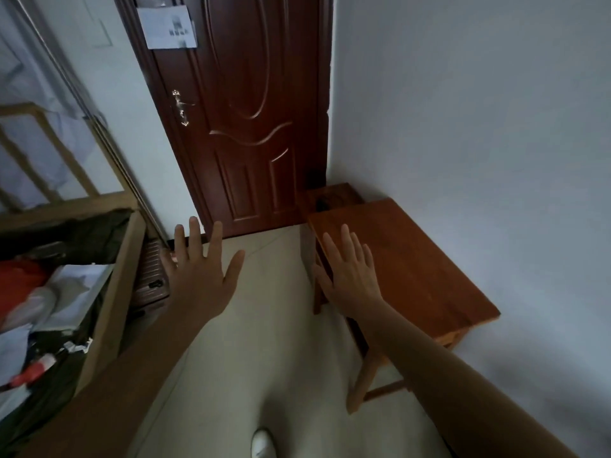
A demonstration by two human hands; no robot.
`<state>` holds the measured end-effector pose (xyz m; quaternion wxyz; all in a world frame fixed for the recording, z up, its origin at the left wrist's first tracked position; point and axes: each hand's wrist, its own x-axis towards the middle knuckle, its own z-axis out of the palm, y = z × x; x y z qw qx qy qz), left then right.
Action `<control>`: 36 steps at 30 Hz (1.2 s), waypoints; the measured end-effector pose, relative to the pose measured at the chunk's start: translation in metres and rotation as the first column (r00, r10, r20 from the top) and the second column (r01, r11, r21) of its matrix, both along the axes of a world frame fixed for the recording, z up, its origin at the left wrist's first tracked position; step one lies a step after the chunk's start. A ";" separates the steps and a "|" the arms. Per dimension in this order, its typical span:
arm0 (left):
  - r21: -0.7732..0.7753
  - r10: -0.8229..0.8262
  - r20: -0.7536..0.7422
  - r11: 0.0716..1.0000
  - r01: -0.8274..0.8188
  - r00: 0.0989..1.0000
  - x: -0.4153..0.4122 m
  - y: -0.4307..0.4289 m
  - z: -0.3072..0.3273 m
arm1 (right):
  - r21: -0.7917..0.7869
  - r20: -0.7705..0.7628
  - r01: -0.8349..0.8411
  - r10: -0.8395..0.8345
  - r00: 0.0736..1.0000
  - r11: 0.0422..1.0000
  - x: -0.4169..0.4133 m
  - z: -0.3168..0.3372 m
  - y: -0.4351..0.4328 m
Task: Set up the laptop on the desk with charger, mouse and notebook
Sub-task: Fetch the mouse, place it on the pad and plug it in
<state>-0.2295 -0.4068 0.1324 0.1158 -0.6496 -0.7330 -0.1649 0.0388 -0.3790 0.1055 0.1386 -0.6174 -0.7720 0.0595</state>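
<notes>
Two bare hands reach forward, fingers spread and holding nothing: left hand (198,269) above the floor (258,342), right hand (350,272) over the wooden desk's (413,259) near-left edge.

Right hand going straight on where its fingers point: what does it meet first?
Likely the desk, whose edge the right hand overlaps; if it passes above, the darker low stand by the door. Depth is unclear.

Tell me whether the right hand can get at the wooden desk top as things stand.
Probably yes. The right hand is open with fingers spread, and it overlaps the left edge of the desk in the head view. Nothing shows between them. Whether it touches the wood cannot be told.
</notes>
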 end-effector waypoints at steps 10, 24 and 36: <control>-0.049 -0.145 0.042 0.988 0.147 0.989 -0.080 0.231 0.011 | -0.015 0.041 0.084 -0.083 0.996 0.996 -0.072 0.002 0.212; -0.309 -0.340 0.038 0.891 0.334 0.940 -0.020 0.563 -0.045 | -0.077 -0.052 0.377 -0.381 0.923 0.923 -0.001 -0.048 0.481; -0.450 -0.557 0.063 0.724 0.522 0.828 0.036 0.807 -0.046 | -0.235 0.003 0.530 -0.545 0.838 0.815 0.050 -0.046 0.670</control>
